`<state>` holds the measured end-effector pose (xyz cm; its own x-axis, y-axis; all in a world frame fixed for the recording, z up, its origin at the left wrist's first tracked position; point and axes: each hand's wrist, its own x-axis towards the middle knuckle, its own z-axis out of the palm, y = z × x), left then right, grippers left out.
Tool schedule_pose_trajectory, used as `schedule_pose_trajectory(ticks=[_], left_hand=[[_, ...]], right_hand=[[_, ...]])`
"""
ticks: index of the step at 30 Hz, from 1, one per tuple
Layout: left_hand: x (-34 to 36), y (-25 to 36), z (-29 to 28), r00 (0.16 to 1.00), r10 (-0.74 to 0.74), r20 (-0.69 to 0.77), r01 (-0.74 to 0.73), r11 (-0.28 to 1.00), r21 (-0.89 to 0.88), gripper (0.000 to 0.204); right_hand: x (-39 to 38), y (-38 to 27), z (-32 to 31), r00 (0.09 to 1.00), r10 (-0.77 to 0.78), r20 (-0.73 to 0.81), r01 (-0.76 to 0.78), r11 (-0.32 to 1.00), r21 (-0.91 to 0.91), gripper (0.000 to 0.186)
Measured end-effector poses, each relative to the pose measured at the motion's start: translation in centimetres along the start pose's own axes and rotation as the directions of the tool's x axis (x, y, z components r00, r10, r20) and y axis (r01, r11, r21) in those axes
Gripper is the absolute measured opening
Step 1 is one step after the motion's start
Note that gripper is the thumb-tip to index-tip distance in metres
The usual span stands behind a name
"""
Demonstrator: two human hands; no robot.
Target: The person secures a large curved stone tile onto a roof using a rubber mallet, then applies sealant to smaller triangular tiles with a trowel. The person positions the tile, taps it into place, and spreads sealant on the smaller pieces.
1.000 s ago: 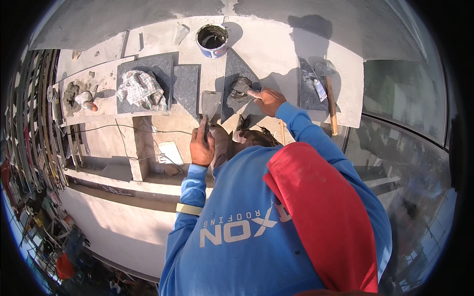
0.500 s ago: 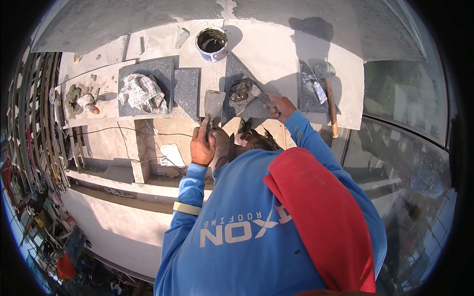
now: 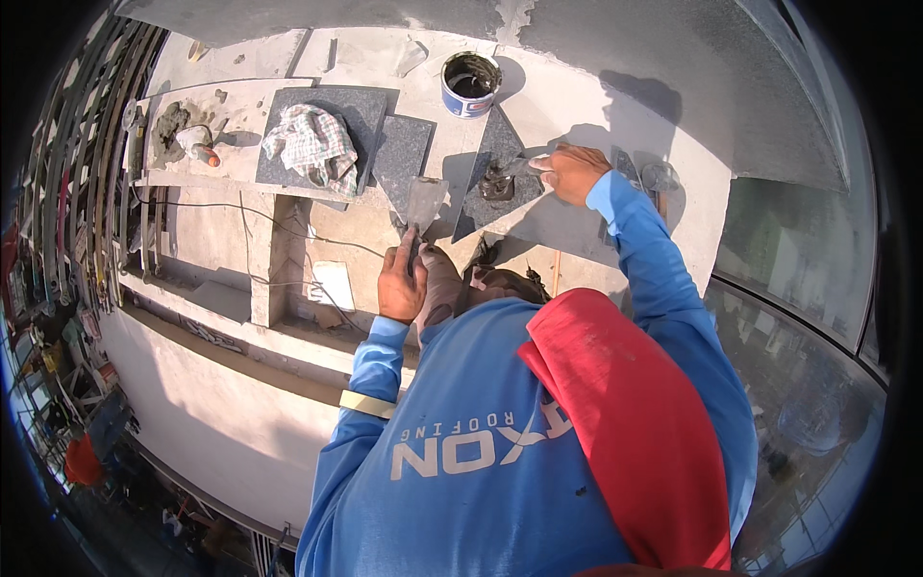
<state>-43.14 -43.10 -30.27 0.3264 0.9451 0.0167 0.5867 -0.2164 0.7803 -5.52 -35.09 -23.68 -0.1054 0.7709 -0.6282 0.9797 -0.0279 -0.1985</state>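
My left hand [image 3: 400, 287] is closed round the handle of a putty knife [image 3: 426, 200], whose wide grey blade points away from me. With my right hand [image 3: 578, 173] I grip a second scraper [image 3: 524, 166], its blade end at a dark lump of paste [image 3: 497, 183]. The paste lies on a pointed dark granite piece [image 3: 478, 205] on the pale work surface. Just beyond stands a white and blue tub [image 3: 471, 85], dark and smeared inside.
To the left, a checked cloth [image 3: 312, 146] lies on dark granite slabs [image 3: 396, 168]. Farther left are grey mortar blobs [image 3: 171, 128] and a white thing with an orange tip [image 3: 200, 142]. A black cable [image 3: 327, 238] crosses the open frame below. Glass panels [image 3: 798, 245] stand at right.
My right hand has moved right and away from me, its scraper now coming at the paste from the right. The view has tilted; my left hand keeps its hold.
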Motion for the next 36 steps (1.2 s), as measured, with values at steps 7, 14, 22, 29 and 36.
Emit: schedule_pose_trajectory(ticks=[7,14,22,29,36], left_hand=[[-1.3,-0.6,1.0,0.997,0.046,-0.058,-0.045,0.999,0.007,0.057],[-0.1,0.2,0.9,0.999,0.010,0.033,-0.009,0.999,-0.034,0.057],[1.3,0.0,0.7,0.996,0.088,0.007,-0.088,0.996,0.009,0.058],[0.6,-0.4,1.0,0.998,0.035,0.044,-0.034,0.999,-0.011,0.058],[0.9,-0.6,1.0,0.998,0.047,0.045,-0.047,0.999,0.006,0.056]], right_hand=[[-3.8,-3.2,10.1,0.982,0.106,-0.155,-0.066,0.967,0.246,0.048],[-1.4,-0.6,9.3,0.969,-0.051,-0.242,0.126,0.945,0.303,0.046],[-2.9,7.4,11.4,0.947,0.266,0.180,-0.247,0.246,0.937,0.045],[-2.5,5.7,15.5,0.966,0.132,0.221,-0.248,0.244,0.938,0.042],[-1.3,-0.4,18.8,0.984,0.085,0.154,-0.172,0.302,0.938,0.041]])
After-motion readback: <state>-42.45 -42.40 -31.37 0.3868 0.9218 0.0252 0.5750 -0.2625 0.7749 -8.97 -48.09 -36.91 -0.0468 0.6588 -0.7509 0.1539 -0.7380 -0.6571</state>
